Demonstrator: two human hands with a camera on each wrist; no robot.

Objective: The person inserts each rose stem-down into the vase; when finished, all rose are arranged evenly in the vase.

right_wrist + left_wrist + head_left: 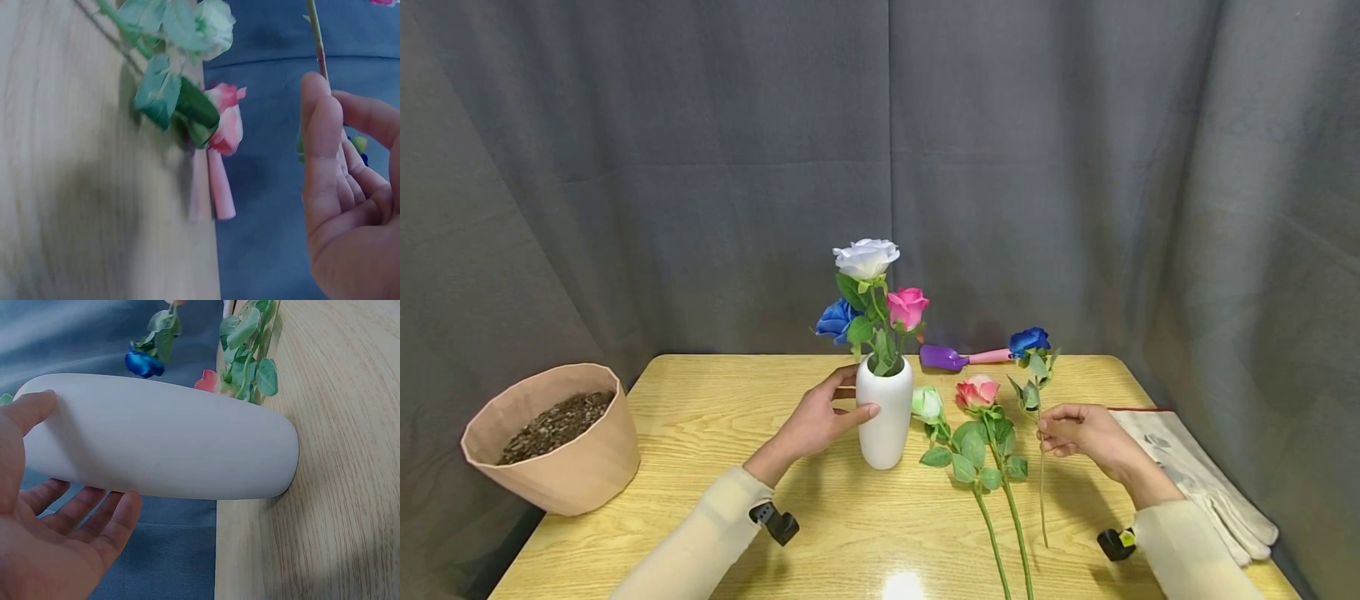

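My left hand [818, 422] holds the white vase [886, 425] from its left side, thumb across the front and fingers around the back. In the left wrist view, the vase [162, 440] fills the space between thumb and fingers. A white rose [865, 258], a pink rose [907, 307] and a blue rose [837, 321] stand in it. Off to the right, my right hand [1086, 435] pinches the stem of another blue rose [1028, 342], bloom up and stem hanging down. Between the hands lie a pale green rose [928, 403] and a red-and-cream rose [977, 392].
A peach-coloured pot [587, 454] of soil stands at the left edge of the wooden table [715, 417]. Behind the roses lies a purple scoop [943, 357] with a pink handle. Folded pale cloth [1195, 467] rests at the right edge.
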